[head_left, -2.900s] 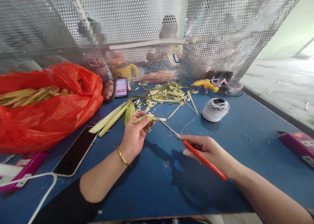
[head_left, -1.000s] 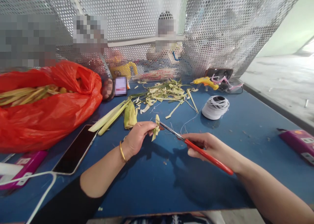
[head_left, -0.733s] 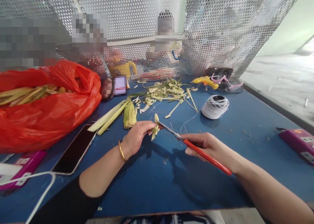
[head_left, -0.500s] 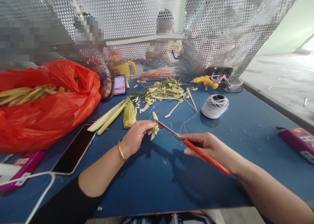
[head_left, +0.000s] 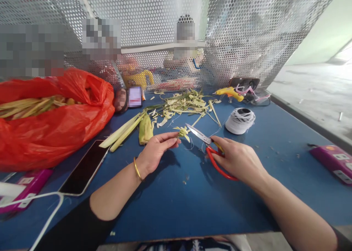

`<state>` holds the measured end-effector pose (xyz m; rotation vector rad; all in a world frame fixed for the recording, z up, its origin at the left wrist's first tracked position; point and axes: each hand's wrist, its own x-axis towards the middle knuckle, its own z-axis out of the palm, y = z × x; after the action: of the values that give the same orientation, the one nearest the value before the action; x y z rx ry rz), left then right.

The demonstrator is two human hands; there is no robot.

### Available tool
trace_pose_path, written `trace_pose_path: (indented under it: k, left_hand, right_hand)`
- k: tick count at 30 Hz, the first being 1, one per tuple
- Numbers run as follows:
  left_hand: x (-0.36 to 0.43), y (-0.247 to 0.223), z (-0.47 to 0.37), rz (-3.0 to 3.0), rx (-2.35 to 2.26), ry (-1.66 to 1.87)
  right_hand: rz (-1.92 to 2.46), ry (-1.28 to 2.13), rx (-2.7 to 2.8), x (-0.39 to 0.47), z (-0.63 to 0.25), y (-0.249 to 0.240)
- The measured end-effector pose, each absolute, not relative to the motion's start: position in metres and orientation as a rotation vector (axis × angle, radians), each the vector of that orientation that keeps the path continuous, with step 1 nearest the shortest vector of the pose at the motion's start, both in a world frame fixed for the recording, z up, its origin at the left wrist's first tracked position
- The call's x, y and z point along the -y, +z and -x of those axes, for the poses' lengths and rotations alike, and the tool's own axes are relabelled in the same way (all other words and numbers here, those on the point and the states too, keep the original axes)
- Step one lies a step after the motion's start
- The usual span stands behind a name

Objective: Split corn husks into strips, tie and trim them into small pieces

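Observation:
Between thumb and fingers, my left hand (head_left: 158,150) pinches a small flower-like piece of pale green husk strips (head_left: 183,132), its pointed ends facing right. My right hand (head_left: 238,159) grips red-handled scissors (head_left: 202,136); the blades look closed and point up-left, with their tip close beside the husk piece. Behind my left hand stands a thick cut green stalk (head_left: 145,129), and long pale strips (head_left: 123,133) lie to its left. A heap of husk scraps (head_left: 187,102) spreads over the blue table (head_left: 176,207) beyond both hands.
A red plastic bag (head_left: 68,130) of husks sits at left, near a dark phone (head_left: 84,168) and white cable (head_left: 59,203). At right are a white thread spool (head_left: 240,120), yellow glue gun (head_left: 229,93) and purple power strip (head_left: 334,161). Perforated metal (head_left: 148,19) walls the back.
The scissors have turned in my right hand, and their blades have come off the husk piece. My left hand has shifted slightly right, turning the piece so its strips point right.

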<state>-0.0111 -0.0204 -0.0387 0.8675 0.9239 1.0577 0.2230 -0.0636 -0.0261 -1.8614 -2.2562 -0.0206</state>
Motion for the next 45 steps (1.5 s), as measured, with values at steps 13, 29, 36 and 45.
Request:
trace_pose_path:
  k: [13, 29, 36, 45]
  left_hand:
    - [0.033, -0.024, 0.004, -0.669, -0.935, 1.108]
    - [0.027, -0.012, -0.018, -1.010, -1.170, 1.439]
    - [0.014, -0.004, -0.023, -1.187, -1.137, 1.276]
    - [0.014, -0.013, -0.017, -1.206, -1.213, 1.198]
  right_hand:
    - [1.537, 0.083, 2.449, 0.068, -0.206, -0.014]
    - [1.135, 1.163, 1.195, 0.022, -0.145, -0.012]
    - [1.283, 0.939, 1.583, 0.018, -0.158, -0.024]
    - [1.368, 0.177, 2.096, 0.030, -0.157, -0.026]
